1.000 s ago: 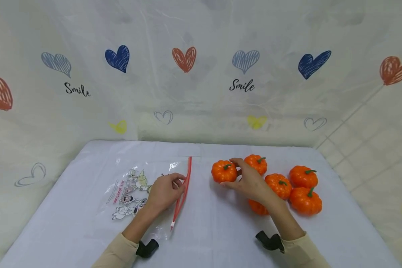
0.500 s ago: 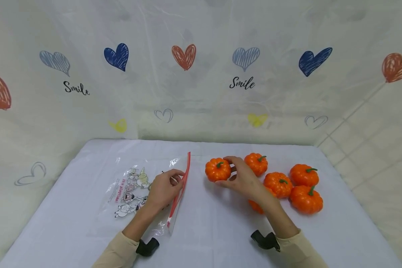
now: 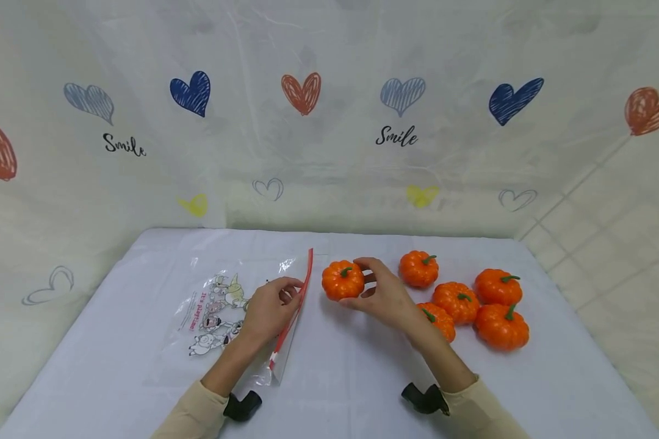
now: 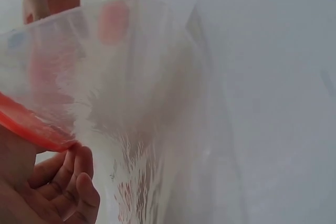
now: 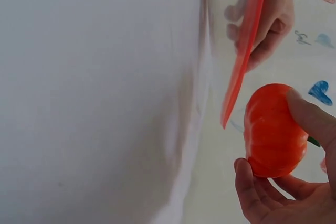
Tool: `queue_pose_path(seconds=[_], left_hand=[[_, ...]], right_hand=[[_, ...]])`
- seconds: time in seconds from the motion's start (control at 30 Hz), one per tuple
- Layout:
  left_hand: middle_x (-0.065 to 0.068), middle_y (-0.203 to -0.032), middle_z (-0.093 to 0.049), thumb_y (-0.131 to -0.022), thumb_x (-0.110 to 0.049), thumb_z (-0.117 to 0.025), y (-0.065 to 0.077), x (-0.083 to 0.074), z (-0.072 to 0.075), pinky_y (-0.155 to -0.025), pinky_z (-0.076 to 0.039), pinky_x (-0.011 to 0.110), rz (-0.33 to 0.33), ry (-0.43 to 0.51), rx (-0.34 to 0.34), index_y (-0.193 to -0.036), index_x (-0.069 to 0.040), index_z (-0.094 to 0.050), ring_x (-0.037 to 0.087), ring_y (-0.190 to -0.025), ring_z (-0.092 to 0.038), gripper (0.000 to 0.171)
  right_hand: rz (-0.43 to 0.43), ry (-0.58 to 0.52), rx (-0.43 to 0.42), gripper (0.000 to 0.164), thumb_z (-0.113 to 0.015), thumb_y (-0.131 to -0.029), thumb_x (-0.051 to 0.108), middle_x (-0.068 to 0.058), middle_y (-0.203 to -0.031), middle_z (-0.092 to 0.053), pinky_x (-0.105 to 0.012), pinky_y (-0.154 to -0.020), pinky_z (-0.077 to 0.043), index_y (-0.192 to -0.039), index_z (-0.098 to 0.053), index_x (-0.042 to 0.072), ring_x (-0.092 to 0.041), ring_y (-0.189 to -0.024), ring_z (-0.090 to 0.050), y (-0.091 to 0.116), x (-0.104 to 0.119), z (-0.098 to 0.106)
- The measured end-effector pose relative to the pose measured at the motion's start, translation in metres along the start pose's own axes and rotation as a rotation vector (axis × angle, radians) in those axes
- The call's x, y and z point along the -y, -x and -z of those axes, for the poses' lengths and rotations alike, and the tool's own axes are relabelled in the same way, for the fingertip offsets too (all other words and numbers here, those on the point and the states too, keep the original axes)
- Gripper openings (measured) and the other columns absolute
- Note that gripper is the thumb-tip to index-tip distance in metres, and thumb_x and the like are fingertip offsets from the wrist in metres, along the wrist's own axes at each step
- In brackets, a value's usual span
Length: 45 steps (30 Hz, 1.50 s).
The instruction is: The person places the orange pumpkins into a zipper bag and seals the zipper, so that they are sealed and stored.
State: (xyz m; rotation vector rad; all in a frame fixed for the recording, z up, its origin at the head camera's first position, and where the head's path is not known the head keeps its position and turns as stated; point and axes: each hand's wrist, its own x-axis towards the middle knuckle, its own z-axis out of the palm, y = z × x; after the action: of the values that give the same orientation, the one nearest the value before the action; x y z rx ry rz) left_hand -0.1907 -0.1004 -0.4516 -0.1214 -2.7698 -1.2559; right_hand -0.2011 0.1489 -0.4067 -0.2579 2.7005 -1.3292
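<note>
My right hand [image 3: 384, 299] grips a small orange pumpkin [image 3: 343, 280] with a green stem, thumb on one side and fingers on the other. In the right wrist view the pumpkin [image 5: 275, 129] hangs close to the red zip edge [image 5: 247, 51] of a bag. My left hand [image 3: 270, 308] pinches that edge of the clear zip bag [image 3: 203, 305], which lies on the table with cartoon animals printed on it. In the left wrist view the bag's mouth gapes, its clear upper sheet [image 4: 136, 51] raised away from the red strip [image 4: 37, 129] at my left fingers.
Several more orange pumpkins sit to the right: one at the back [image 3: 419, 269], one partly behind my right forearm [image 3: 436, 322], others further right [image 3: 501, 327]. A white cloth covers the table [image 3: 351, 390]. Behind it hangs a sheet with printed hearts [image 3: 302, 94].
My right hand has carried the pumpkin leftward, toward the bag's red edge. The near end of that edge has shifted slightly left, while my left hand keeps its hold with little movement.
</note>
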Motion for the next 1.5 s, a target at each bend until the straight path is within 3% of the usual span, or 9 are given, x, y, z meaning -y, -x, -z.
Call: queue_pose_path(seconds=[0.4,0.73,1.03,1.5], left_hand=[[-0.003,-0.087,-0.069,-0.094,-0.018,-0.076,0.004,0.001,-0.005,-0.065,-0.051,0.018,-0.015,-0.011,0.012,-0.115,-0.017,-0.077,0.011,-0.076,-0.058,0.021],[-0.004,-0.087,-0.069,-0.093,-0.018,-0.076,0.005,0.0,-0.004,-0.067,-0.052,0.018,-0.002,-0.019,0.005,-0.115,-0.016,-0.077,0.01,-0.077,-0.06,0.023],[-0.002,-0.09,-0.069,-0.094,-0.019,-0.076,0.003,-0.002,-0.001,-0.067,-0.052,0.015,-0.005,0.004,0.0,-0.119,-0.015,-0.077,0.011,-0.078,-0.06,0.025],[-0.001,-0.091,-0.07,-0.094,-0.018,-0.076,0.0,-0.003,-0.001,-0.067,-0.053,0.017,-0.038,0.05,-0.058,-0.118,-0.016,-0.078,0.012,-0.08,-0.061,0.024]], right_hand=[[-0.027,-0.102,0.021,0.086,-0.091,-0.08,0.039,-0.006,-0.147,-0.056,-0.04,-0.092,-0.062,-0.151,-0.048,0.02,-0.026,-0.116,-0.065,0.001,0.0,-0.021],[-0.005,-0.148,0.034,0.084,-0.09,-0.082,0.034,-0.007,-0.143,-0.059,-0.041,-0.095,-0.062,-0.152,-0.047,0.018,-0.026,-0.115,-0.066,-0.003,0.003,-0.033],[-0.041,-0.121,0.042,0.084,-0.09,-0.081,0.032,-0.007,-0.147,-0.057,-0.045,-0.098,-0.06,-0.152,-0.047,0.018,-0.03,-0.12,-0.064,-0.005,0.005,-0.035],[0.018,-0.008,0.047,0.082,-0.09,-0.082,0.027,-0.008,-0.146,-0.058,-0.04,-0.095,-0.061,-0.15,-0.047,0.012,-0.024,-0.117,-0.062,-0.008,0.0,-0.032]])
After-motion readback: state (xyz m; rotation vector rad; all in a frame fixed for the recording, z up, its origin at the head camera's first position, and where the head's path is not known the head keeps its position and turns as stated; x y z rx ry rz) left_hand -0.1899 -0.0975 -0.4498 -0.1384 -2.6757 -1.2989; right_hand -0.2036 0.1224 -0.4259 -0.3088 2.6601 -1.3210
